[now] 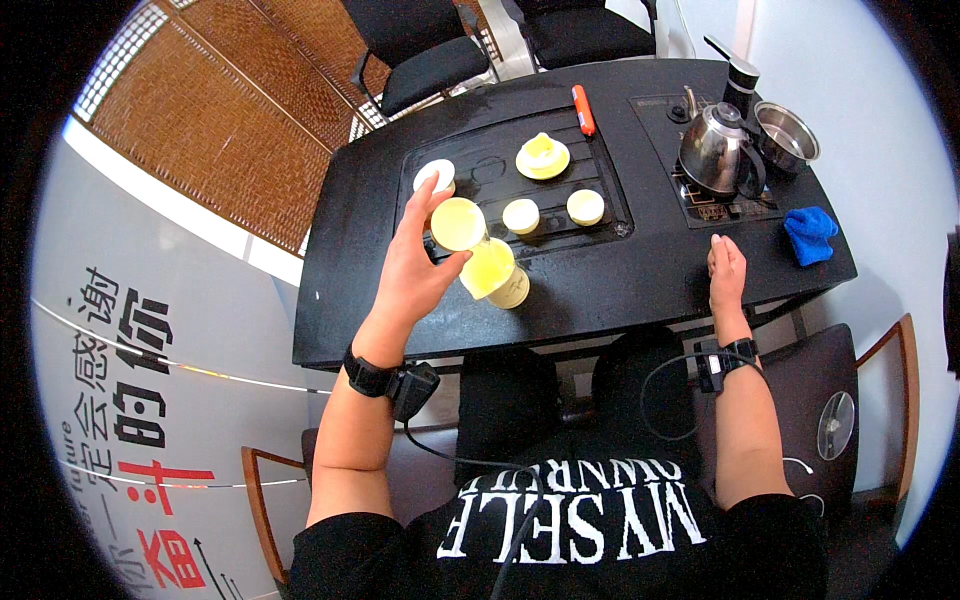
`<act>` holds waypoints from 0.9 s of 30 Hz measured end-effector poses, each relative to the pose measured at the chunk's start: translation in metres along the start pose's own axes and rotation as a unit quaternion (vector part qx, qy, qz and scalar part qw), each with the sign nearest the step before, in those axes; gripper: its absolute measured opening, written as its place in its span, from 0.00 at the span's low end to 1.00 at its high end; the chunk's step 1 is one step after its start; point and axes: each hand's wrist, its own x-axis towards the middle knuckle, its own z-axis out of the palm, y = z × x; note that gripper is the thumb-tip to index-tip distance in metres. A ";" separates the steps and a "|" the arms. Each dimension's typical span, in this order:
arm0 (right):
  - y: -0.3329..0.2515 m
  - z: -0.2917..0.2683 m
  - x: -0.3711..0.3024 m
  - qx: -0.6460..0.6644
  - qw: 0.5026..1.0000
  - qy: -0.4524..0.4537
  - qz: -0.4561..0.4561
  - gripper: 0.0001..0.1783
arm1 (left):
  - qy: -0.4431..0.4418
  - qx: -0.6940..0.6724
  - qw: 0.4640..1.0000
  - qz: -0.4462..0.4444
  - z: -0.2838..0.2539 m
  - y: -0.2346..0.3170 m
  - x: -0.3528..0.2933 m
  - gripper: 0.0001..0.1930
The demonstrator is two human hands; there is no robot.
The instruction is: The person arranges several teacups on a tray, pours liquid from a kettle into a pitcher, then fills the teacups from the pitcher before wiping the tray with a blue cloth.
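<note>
My left hand [412, 262] is closed on a small teacup [458, 224], pale yellow inside, gripped by the rim between thumb and fingers. The cup tilts over a yellow-lit spouted pitcher [508, 290] standing near the table's front edge; a thin stream seems to run between them. Just behind the hand sits a white cup [434, 174], partly hidden by my fingers. Two more small teacups [521, 216] [585, 207] stand to the right, and farther back is a lidded bowl on a saucer [543, 158]. My right hand [727, 272] rests at the table edge, fingers curled together, holding nothing visible.
A sunken tea tray [480, 160] carries the cups on the black table [345, 240]. A red-orange stick-shaped object [583, 110] lies at its back. To the right are a steel kettle [712, 150], a steel pot [787, 135], a tap [740, 85] and a blue cloth [810, 235].
</note>
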 end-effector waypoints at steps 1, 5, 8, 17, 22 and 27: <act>0.000 0.000 0.000 0.004 1.000 -0.001 0.004 0.20 | -0.001 0.003 1.000 0.002 -0.001 0.002 0.000 0.45; 0.001 0.001 0.000 0.012 1.000 -0.003 0.008 0.20 | 0.004 0.033 0.999 0.013 -0.003 0.006 0.000 0.45; 0.001 0.000 0.000 0.009 1.000 -0.004 0.012 0.20 | 0.000 0.050 0.998 0.027 -0.006 0.007 0.002 0.47; -0.004 0.003 -0.002 0.020 0.999 0.001 0.026 0.21 | 0.012 0.089 0.995 0.048 -0.012 0.023 0.008 0.47; -0.005 0.002 -0.002 0.018 0.999 0.003 0.030 0.20 | 0.013 0.128 0.988 0.088 -0.017 0.029 0.012 0.45; -0.002 0.002 -0.001 0.020 1.000 0.003 0.014 0.20 | 0.021 0.158 0.979 0.128 -0.018 0.036 0.014 0.43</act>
